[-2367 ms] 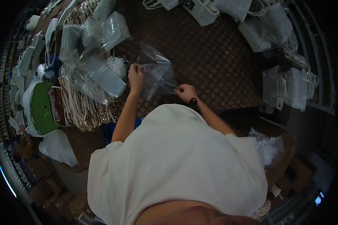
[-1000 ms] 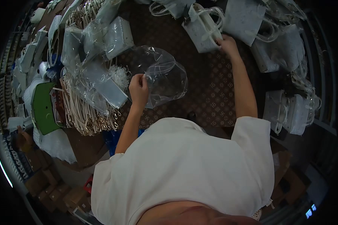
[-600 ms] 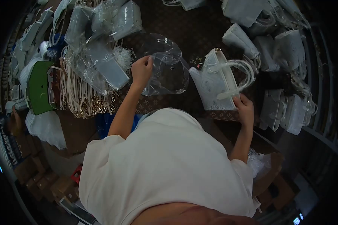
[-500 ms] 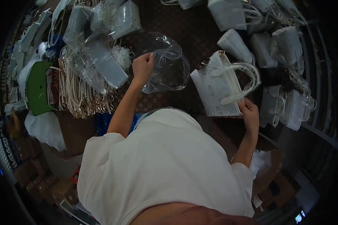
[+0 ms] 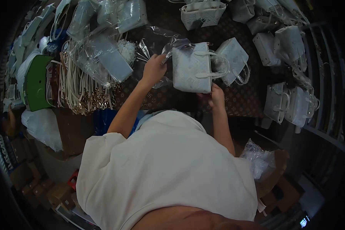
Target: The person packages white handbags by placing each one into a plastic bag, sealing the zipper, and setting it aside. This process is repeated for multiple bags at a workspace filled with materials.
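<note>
Curled hands (image 5: 155, 71) grip clear plastic (image 5: 165, 41) and handbag (image 5: 190, 69).

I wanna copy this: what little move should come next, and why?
Perhaps the right hand should ease the white handbag left, into the clear plastic: the left hand holds that plastic beside the handbag, and the right holds the handbag's lower right corner.
</note>
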{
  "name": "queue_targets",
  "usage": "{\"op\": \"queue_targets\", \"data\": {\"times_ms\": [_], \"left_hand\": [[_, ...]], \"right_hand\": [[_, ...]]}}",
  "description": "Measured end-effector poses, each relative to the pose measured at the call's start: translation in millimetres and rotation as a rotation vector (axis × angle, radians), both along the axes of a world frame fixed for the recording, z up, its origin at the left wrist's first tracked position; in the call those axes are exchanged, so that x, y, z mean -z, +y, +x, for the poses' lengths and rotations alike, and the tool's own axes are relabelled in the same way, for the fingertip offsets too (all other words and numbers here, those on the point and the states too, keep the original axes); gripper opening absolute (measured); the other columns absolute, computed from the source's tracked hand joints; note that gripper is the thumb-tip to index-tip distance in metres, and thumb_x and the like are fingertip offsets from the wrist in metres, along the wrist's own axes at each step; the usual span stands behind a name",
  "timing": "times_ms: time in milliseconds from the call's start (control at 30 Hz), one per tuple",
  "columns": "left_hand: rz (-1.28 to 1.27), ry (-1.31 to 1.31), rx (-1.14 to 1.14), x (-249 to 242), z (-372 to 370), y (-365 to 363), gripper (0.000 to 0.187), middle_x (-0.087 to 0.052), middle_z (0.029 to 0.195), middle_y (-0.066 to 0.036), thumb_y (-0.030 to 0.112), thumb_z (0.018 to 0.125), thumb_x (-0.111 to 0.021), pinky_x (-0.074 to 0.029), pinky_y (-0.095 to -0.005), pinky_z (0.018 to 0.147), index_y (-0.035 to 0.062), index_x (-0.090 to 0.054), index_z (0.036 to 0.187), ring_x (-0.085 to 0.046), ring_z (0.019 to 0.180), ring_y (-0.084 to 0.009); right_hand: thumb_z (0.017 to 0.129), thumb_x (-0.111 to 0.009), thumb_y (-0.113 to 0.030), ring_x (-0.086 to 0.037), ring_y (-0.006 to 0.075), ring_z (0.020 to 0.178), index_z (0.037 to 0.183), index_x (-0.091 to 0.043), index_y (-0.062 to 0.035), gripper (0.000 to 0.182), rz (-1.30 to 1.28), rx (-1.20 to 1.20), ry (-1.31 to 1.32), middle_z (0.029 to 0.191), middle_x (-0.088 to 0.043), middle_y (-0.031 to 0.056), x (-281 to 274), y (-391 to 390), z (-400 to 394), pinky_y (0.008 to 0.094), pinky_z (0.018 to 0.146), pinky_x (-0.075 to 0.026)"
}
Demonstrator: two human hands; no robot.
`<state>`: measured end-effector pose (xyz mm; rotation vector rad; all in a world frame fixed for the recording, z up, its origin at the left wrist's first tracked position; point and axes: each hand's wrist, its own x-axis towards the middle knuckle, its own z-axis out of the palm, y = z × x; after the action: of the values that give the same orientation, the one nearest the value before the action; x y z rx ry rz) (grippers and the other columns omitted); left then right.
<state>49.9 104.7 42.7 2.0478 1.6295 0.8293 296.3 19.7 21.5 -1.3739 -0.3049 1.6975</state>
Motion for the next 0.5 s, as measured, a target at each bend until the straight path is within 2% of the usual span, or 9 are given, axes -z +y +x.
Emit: {"op": "queue_targets", "data": {"times_ms": [33,67,100,167,233,367,433,467,500], "left_hand": [[0.156,0.039,-0.022,6,-1,-10,0.03,-0.059,0.071,-0.018,0.01,0.072,-0.057,-0.046,-0.0395,0.061,0.0006,-0.056,0.1,-0.058,0.069,-0.035],[0.157,0.04,-0.02,12,-2,-20,0.03,-0.059,0.071,-0.018,0.01,0.072,-0.057,-0.046,-0.0395,0.061,0.0006,-0.056,0.1,-0.058,0.069,-0.035],[0.225,0.107,-0.072,14,-3,-31,0.028,-0.058,0.07,-0.018,0.006,0.071,-0.056,-0.046,-0.0411,0.061,0.0002,-0.051,0.098,-0.058,0.069,-0.0364],[0.297,0.178,-0.122,19,-4,-51,0.028,-0.057,0.069,-0.018,0.003,0.069,-0.056,-0.045,-0.0426,0.06,-0.0002,-0.047,0.095,-0.057,0.068,-0.0378],[-0.201,-0.001,-0.25,26,1,-68,0.026,-0.057,0.068,-0.019,0.003,0.069,-0.057,-0.046,-0.0445,0.06,0.0004,-0.043,0.091,-0.058,0.068,-0.0379],[-0.229,-0.08,-0.152,33,9,-76,0.026,-0.057,0.068,-0.019,0.005,0.069,-0.059,-0.045,-0.0445,0.058,0.0005,-0.043,0.09,-0.058,0.066,-0.0379],[-0.177,-0.228,-0.12,31,14,-75,0.023,-0.058,0.067,-0.018,0.006,0.071,-0.061,-0.046,-0.0369,0.054,-0.0001,-0.045,0.087,-0.06,0.061,-0.0326],[-0.173,-0.229,-0.117,33,12,-71,0.023,-0.058,0.067,-0.018,0.006,0.071,-0.061,-0.046,-0.0369,0.054,-0.0001,-0.045,0.087,-0.06,0.061,-0.0326],[-0.208,-0.34,-0.212,33,6,-65,0.021,-0.058,0.067,-0.018,0.005,0.073,-0.059,-0.046,-0.0351,0.053,-0.0002,-0.045,0.087,-0.06,0.059,-0.0299]], "right_hand": [[0.086,-0.046,-0.012,-0.06,0.025,0.081,0.102,-0.057,0.0016,0.024,-0.011,0.094,0.027,0.093,-0.06,0.0134,4,1,-10,0.04,0.063,-0.055],[0.086,-0.044,-0.01,-0.059,0.0265,0.084,0.103,-0.056,0.0024,0.025,-0.023,0.189,0.055,0.096,-0.059,0.0146,6,2,-18,0.0424,0.064,-0.055],[0.086,-0.044,-0.01,-0.059,0.0265,0.084,0.103,-0.056,0.0024,0.025,-0.023,0.192,0.058,0.096,-0.059,0.0146,6,2,-24,0.0424,0.064,-0.055],[0.086,-0.037,-0.007,-0.056,0.0321,0.093,0.112,-0.049,0.0058,0.031,-0.031,0.204,0.087,0.106,-0.055,0.0195,3,4,-33,0.0493,0.075,-0.05],[0.086,-0.037,-0.007,-0.055,0.0325,0.094,0.11,-0.049,0.0062,0.031,-0.017,0.21,0.119,0.106,-0.054,0.0199,-1,7,-38,0.0498,0.076,-0.05],[0.083,-0.037,-0.005,-0.057,0.0295,0.09,0.104,-0.053,0.0054,0.028,-0.024,0.236,0.199,0.101,-0.056,0.0176,-7,15,-52,0.0475,0.073,-0.052],[0.084,-0.038,-0.007,-0.056,0.03,0.092,0.106,-0.052,0.004,0.028,-0.013,0.231,0.199,0.103,-0.055,0.0173,10,15,-61,0.0484,0.076,-0.05],[0.085,-0.04,-0.009,-0.055,0.0305,0.094,0.108,-0.051,0.0027,0.028,-0.006,0.229,0.198,0.106,-0.055,0.0169,20,15,-64,0.0493,0.078,-0.049],[0.085,-0.04,-0.009,-0.055,0.0305,0.094,0.108,-0.051,0.0027,0.028,-0.001,0.232,0.198,0.106,-0.055,0.0169,22,13,-68,0.0493,0.078,-0.049]]}}
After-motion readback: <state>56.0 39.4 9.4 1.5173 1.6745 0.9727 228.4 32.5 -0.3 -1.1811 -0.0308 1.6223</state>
